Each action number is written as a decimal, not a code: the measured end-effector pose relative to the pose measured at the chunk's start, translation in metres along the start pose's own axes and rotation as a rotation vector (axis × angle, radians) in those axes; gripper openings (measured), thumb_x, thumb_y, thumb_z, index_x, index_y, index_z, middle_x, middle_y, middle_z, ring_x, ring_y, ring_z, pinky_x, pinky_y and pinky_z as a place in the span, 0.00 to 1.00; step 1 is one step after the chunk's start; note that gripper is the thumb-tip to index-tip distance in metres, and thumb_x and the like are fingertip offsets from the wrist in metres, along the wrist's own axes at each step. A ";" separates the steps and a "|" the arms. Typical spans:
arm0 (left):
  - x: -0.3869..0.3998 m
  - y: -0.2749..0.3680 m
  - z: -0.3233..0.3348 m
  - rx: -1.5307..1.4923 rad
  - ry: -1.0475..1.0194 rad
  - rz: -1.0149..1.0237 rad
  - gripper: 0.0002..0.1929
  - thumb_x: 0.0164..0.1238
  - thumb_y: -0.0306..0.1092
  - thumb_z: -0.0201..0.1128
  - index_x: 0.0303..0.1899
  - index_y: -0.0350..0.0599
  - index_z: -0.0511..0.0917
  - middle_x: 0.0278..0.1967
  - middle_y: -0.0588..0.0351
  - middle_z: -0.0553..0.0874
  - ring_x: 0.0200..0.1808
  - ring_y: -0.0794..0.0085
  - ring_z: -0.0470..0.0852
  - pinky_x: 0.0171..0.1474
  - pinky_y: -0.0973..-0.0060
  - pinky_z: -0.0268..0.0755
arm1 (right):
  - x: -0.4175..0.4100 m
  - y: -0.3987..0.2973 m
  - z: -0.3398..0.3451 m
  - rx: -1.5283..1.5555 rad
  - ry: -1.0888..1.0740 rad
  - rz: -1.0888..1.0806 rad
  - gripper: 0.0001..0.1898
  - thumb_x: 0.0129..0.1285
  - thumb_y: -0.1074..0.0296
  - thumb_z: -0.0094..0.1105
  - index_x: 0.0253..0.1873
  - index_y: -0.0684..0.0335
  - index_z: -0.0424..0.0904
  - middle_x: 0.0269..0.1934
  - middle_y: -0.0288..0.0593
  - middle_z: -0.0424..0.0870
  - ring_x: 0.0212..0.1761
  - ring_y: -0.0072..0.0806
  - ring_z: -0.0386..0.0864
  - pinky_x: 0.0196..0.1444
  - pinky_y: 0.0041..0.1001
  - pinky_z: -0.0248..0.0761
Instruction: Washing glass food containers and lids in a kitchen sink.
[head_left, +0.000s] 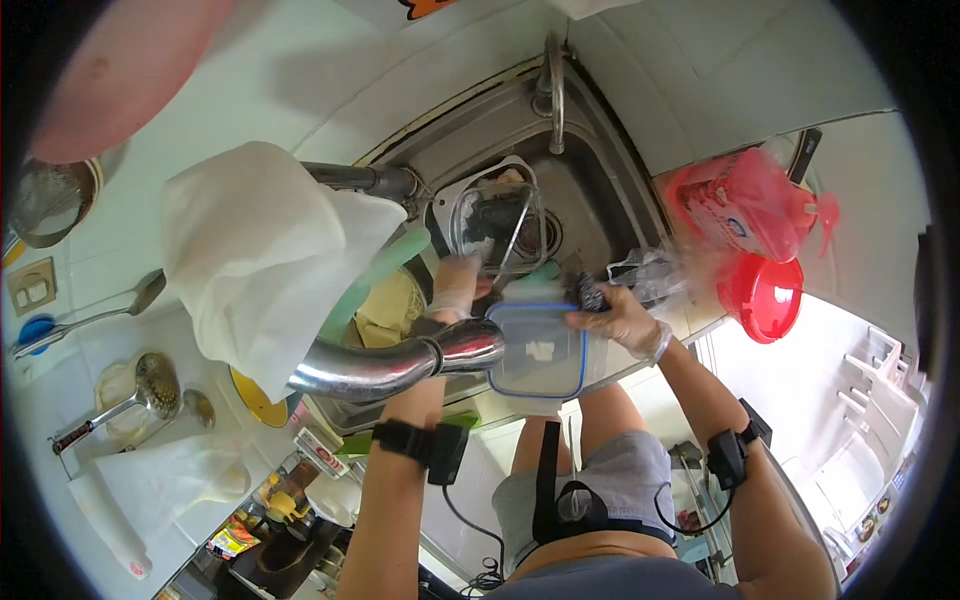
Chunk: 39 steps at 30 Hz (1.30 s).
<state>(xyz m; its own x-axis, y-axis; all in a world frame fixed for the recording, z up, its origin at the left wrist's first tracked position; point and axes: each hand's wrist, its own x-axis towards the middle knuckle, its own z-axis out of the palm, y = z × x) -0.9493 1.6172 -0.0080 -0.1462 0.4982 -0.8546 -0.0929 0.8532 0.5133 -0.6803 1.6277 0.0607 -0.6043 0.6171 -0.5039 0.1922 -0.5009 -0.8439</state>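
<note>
My left hand (456, 286) is blurred at the near edge of a clear rectangular container (496, 251) in the steel sink. Its fingers are partly hidden, so its grip cannot be made out. Under and behind the container lies a whitish tray (517, 163) with dark and pale contents. My right hand (630, 322) pinches a dark textured pad (591, 292) between thumb and fingers. Its thumb is by the corner of a clear plastic box (536, 367) with a blue rim, at the sink's front edge.
A chrome pipe (375, 367) and a hanging white cloth (255, 240) stand at the left of the sink. The faucet (556, 97) rises at the back. To the right are crumpled clear plastic (649, 274), a pink detergent bottle (742, 202) and a red bucket (765, 296).
</note>
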 end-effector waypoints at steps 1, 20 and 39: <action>-0.015 0.008 0.006 0.013 -0.015 0.010 0.20 0.69 0.49 0.52 0.44 0.37 0.75 0.41 0.49 0.83 0.45 0.63 0.83 0.45 0.64 0.78 | -0.009 -0.005 -0.014 0.080 0.085 0.076 0.18 0.55 0.64 0.69 0.46 0.70 0.78 0.34 0.37 0.82 0.34 0.23 0.77 0.41 0.23 0.71; -0.130 -0.029 0.033 -0.874 -0.504 0.284 0.30 0.71 0.55 0.44 0.68 0.49 0.54 0.69 0.50 0.58 0.67 0.60 0.62 0.65 0.57 0.63 | 0.049 -0.043 0.049 -0.680 0.443 -0.529 0.15 0.55 0.66 0.64 0.47 0.60 0.74 0.43 0.50 0.76 0.40 0.49 0.77 0.42 0.38 0.72; -0.129 0.010 0.099 -0.482 0.281 0.475 0.27 0.72 0.55 0.47 0.49 0.36 0.76 0.45 0.56 0.80 0.45 0.73 0.77 0.47 0.75 0.72 | 0.041 -0.069 0.065 -0.292 0.663 -0.453 0.07 0.58 0.71 0.60 0.39 0.65 0.77 0.32 0.53 0.81 0.33 0.39 0.81 0.36 0.28 0.73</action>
<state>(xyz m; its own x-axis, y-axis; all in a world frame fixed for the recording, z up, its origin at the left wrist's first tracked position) -0.8336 1.5773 0.0994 -0.5198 0.6836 -0.5123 -0.3701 0.3603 0.8563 -0.7684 1.6478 0.1100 -0.1108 0.9933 -0.0329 0.2874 0.0003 -0.9578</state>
